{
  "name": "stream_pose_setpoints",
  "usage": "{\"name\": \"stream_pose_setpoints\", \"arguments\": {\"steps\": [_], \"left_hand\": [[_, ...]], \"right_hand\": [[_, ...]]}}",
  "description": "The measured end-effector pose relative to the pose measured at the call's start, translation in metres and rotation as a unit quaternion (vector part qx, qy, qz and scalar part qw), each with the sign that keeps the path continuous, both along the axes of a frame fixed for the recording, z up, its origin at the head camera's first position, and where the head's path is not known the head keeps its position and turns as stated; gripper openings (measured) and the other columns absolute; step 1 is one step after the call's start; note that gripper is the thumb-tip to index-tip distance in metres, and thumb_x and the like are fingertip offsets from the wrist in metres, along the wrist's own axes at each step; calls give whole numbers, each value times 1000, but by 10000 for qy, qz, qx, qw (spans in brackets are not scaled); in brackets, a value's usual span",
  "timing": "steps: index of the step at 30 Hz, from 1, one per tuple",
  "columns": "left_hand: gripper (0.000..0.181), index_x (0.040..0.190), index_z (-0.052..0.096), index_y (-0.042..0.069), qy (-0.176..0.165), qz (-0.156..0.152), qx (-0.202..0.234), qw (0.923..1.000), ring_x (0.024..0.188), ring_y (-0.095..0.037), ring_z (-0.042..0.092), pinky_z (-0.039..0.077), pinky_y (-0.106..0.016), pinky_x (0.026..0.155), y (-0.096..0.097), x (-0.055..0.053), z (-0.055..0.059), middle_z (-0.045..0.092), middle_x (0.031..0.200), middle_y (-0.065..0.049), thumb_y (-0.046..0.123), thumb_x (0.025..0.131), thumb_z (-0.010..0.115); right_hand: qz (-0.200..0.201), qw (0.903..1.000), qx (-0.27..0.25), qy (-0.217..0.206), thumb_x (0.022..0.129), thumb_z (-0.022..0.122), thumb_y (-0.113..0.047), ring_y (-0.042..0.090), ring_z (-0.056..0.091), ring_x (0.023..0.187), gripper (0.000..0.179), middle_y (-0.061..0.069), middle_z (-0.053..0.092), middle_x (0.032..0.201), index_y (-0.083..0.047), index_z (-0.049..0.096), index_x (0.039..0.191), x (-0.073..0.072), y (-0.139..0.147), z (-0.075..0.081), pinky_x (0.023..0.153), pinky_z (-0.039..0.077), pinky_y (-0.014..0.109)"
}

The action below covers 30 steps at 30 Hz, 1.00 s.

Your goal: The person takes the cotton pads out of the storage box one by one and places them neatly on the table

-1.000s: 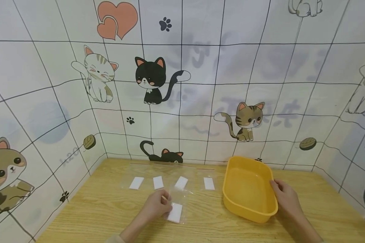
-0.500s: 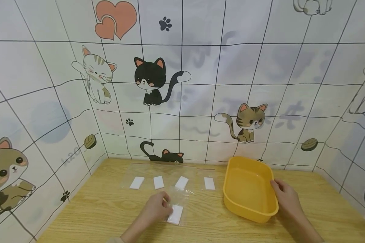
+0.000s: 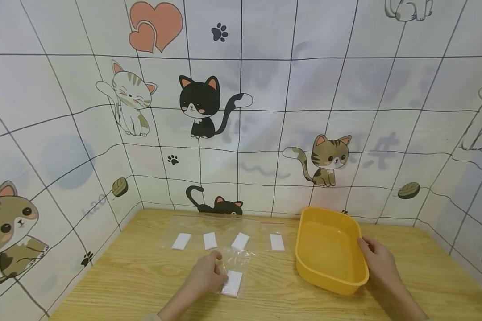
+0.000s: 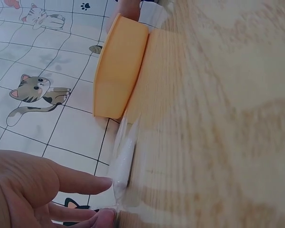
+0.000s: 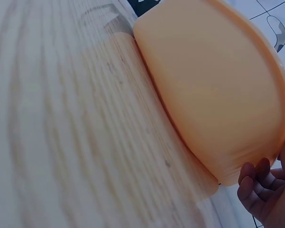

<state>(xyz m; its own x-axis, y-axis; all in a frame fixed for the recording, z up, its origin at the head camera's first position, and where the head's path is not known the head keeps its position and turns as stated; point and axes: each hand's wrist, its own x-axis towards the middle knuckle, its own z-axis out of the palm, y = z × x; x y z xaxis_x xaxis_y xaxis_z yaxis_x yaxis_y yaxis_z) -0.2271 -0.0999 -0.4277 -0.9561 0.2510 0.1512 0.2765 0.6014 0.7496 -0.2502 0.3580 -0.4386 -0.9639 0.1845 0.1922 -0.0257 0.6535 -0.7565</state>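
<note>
My left hand (image 3: 205, 274) is at the left edge of a small clear zip bag (image 3: 245, 263) holding a white rectangular block (image 3: 232, 283). In the left wrist view, thumb and fingertips bear on that bag's near edge, with the white block (image 4: 124, 161) just beyond them. My right hand (image 3: 379, 263) grips the right rim of a yellow plastic basin (image 3: 331, 278), which stands on the table. In the right wrist view, curled fingers (image 5: 247, 185) lie against the basin's outer wall (image 5: 204, 85), and the thumb is mostly hidden.
Behind the left hand, several flat clear bags, each with a white block, such as the left block (image 3: 181, 241) and the right block (image 3: 277, 242), lie in a row on the wooden table (image 3: 144, 276). A cat-print wall covering (image 3: 261, 133) rises at the table's back edge.
The left fingertips have shifted a little at the bag's edge. The right hand, the basin and the row of bags keep their places.
</note>
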Motion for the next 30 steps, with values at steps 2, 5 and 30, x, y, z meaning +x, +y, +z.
{"name": "stream_pose_setpoints", "arguments": {"steps": [2, 5, 30], "left_hand": [[44, 113, 55, -11, 40, 9, -18, 10000, 57, -11, 48, 40, -25, 50, -1, 0, 0, 53, 68, 1, -4, 73, 70], [44, 113, 55, -10, 63, 9, -8, 10000, 57, -12, 47, 39, -25, 50, -3, 0, 1, 53, 68, 0, -4, 73, 70], [30, 107, 62, -9, -185, -109, 154, 9997, 71, -17, 56, 50, -34, 61, -12, -9, 4, 61, 82, -8, 12, 89, 73]], "right_hand": [[-7, 10000, -40, -57, 109, 39, -40, 13, 62, 87, 62, 28, 64, 116, 14, 47, 138, 0, 0, 0, 69, 52, 22], [-18, 9991, -322, -262, 108, 39, -43, 12, 62, 89, 66, 29, 61, 121, 14, 44, 141, -1, 1, 1, 70, 54, 22], [-74, 9961, -865, -152, 107, 41, -48, 3, 60, 83, 69, 24, 63, 118, 12, 47, 140, 1, 3, 6, 69, 55, 24]]}}
